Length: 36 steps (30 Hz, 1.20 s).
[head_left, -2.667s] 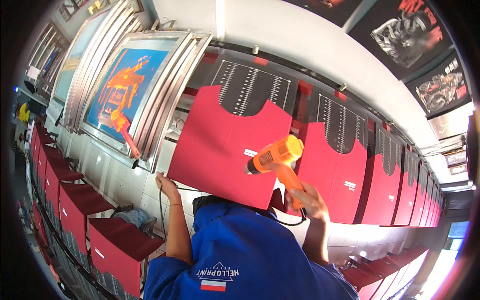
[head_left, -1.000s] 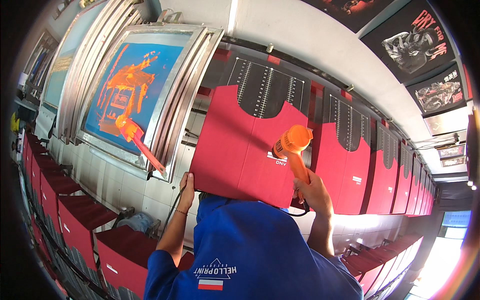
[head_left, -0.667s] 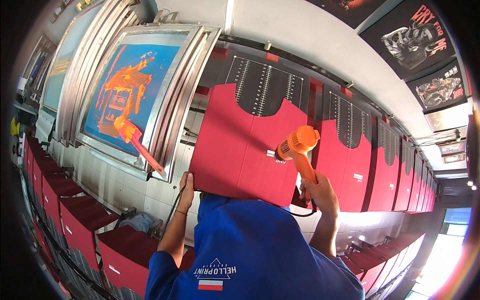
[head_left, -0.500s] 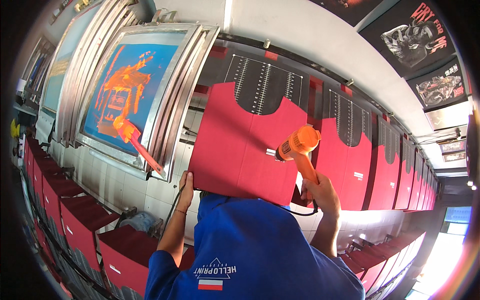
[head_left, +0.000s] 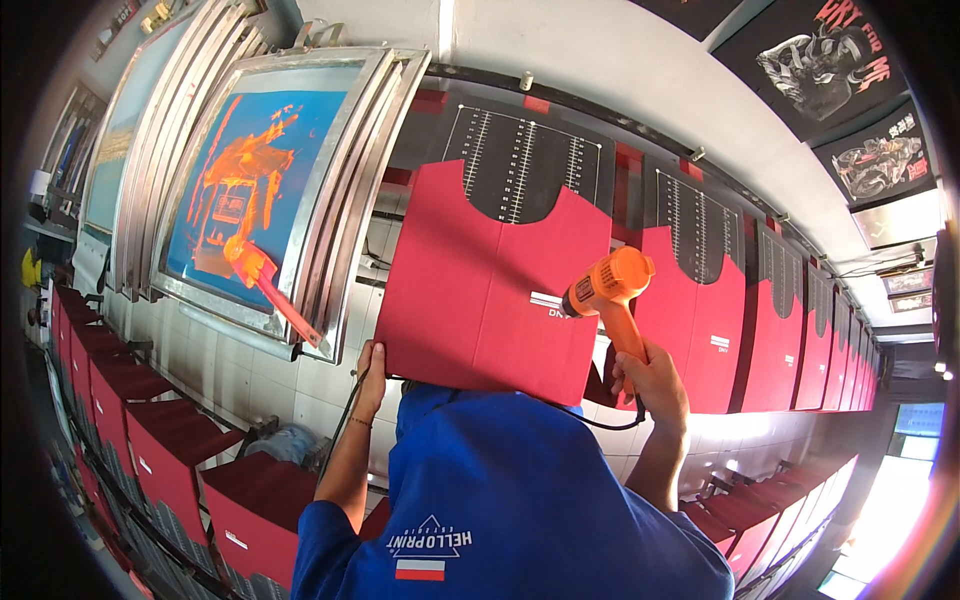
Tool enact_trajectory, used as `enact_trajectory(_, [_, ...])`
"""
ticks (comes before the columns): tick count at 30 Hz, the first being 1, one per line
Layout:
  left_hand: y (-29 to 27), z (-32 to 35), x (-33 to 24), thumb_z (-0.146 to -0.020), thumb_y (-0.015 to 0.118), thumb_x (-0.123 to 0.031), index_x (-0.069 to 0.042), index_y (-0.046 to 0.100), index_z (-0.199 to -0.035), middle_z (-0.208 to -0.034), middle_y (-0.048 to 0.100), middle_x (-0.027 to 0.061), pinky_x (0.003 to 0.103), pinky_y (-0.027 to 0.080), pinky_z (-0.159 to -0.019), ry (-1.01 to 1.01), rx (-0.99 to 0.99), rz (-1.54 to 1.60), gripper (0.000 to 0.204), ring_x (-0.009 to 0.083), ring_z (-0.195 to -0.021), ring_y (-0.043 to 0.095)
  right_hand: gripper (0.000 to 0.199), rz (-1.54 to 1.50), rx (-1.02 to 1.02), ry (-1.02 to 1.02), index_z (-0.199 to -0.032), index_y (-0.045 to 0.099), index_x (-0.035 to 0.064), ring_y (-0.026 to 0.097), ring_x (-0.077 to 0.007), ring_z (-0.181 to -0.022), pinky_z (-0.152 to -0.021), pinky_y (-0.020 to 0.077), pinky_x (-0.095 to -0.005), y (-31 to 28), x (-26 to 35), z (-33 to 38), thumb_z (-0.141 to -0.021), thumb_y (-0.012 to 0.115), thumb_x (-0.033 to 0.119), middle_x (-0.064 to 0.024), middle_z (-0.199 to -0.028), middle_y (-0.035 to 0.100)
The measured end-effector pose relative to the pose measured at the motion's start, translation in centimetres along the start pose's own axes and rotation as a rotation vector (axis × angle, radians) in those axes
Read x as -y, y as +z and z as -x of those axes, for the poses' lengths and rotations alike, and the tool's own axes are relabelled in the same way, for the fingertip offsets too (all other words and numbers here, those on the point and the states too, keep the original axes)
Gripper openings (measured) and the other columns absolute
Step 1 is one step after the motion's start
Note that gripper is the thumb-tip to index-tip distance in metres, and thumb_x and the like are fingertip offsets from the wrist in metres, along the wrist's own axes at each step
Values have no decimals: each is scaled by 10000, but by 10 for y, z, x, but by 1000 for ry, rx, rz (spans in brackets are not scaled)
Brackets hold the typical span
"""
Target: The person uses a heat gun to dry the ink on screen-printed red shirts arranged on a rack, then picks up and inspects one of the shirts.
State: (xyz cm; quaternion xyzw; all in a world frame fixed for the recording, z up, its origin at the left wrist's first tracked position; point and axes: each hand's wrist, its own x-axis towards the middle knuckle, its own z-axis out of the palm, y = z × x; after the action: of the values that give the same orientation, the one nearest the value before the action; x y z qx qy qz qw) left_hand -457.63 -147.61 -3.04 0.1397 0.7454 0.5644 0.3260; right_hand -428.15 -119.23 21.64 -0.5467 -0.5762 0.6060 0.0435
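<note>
- Right hand (head_left: 655, 387) wraps closed round your orange heat gun (head_left: 614, 278), right of centre.
- Nozzle (head_left: 570, 303) aims at white print (head_left: 545, 299) on red fabric (head_left: 455, 290), mid-frame; sweep evenly, likely safer than dwelling.
- Your left hand (head_left: 371, 374) curls at fabric's lower-left corner; cannot tell whether it grips black cord (head_left: 347, 412).
</note>
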Motion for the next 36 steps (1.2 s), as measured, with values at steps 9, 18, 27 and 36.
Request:
enact_trajectory(9, [-7,-1,1,-1031,421,-383,-40,555,-974,-752,492,-3,280,384,-615,-55,52,-58,373,83,-702,428,239,0,-39,-58,-1095,562,-24,603,-98,-586,-480,477,-241,4,-6,1,-919,583,136,-46,-766,589])
enact_trajectory(18, [-8,-2,1,-1027,440,-363,-38,542,-893,-750,479,-5,271,383,-638,-21,44,-45,366,85,-710,420,228,9,-14,-49,-1072,554,-35,595,-107,-557,-456,463,-244,1,-6,5,-914,579,127,-58,-761,588])
enact_trajectory(27, [1,0,11,-1040,421,-339,-24,568,-914,-779,510,-17,260,388,-648,5,-57,79,370,75,-726,425,250,12,36,-29,-1098,564,-25,611,-120,-568,-455,467,-243,-3,-11,16,-920,597,147,-54,-767,599])
enact_trajectory(36, [8,17,7,-1028,455,-309,-24,594,-1021,-689,478,-32,235,342,-510,-20,-302,161,317,52,-585,413,273,1,55,-78,-1135,551,-30,608,-113,-574,-461,463,-244,-9,-27,17,-921,574,138,-51,-777,586])
